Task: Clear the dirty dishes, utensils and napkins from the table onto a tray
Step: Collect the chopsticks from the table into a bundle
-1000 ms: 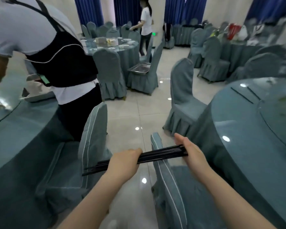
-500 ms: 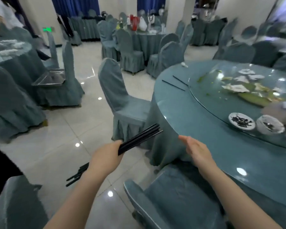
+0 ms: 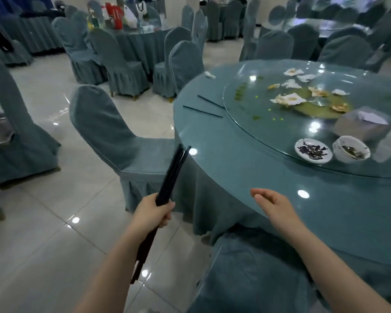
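Chopsticks (image 3: 171, 175), a black bundle, gripped in left hand (image 3: 152, 213) w/ fingers curled round the middle; tips point up toward table edge, other ends run down past the forearm. Right hand (image 3: 274, 205) released, fingers straight, holding nothing, hovering over near edge of round table (image 3: 235, 177). Two loose chopsticks (image 3: 202, 110) lie on the table's far left, just beside the glass turntable (image 3: 269, 132). On turntable near side: small plate (image 3: 313, 150) w/ dark scraps, dirty bowl (image 3: 351, 152) just beside it, tissue box (image 3: 362, 125) behind. Crumpled napkins (image 3: 288, 99) farther back amid food mess. Covered chair (image 3: 113, 141) left of table.
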